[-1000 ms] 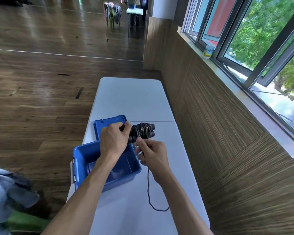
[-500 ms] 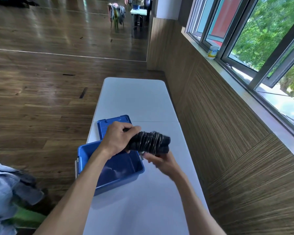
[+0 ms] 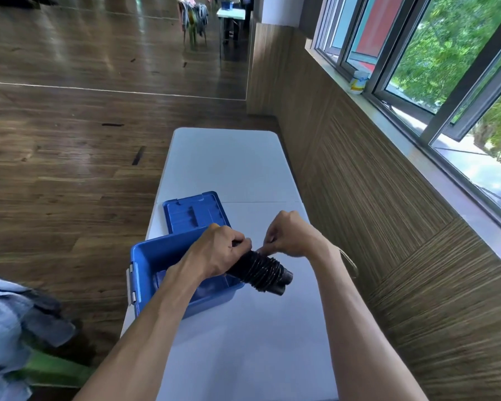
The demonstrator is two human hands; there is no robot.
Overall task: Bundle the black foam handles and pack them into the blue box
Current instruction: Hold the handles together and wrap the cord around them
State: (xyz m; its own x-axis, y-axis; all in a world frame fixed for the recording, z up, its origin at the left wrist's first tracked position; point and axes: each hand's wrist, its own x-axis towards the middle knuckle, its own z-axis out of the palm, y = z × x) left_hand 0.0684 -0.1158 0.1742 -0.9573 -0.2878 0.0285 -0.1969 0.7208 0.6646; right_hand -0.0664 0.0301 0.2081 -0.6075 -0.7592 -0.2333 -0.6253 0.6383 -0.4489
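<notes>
The left hand grips the far end of the bundle of black foam handles, whose long axis runs from that hand toward the person and to the right. The right hand pinches at the wrapping just beside the left hand's fingers. The blue box lies open directly beneath the left hand, so the left hand is nearer for packing.

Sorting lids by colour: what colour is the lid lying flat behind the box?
Blue, like the box; the lid shows clearly in the head view.
</notes>
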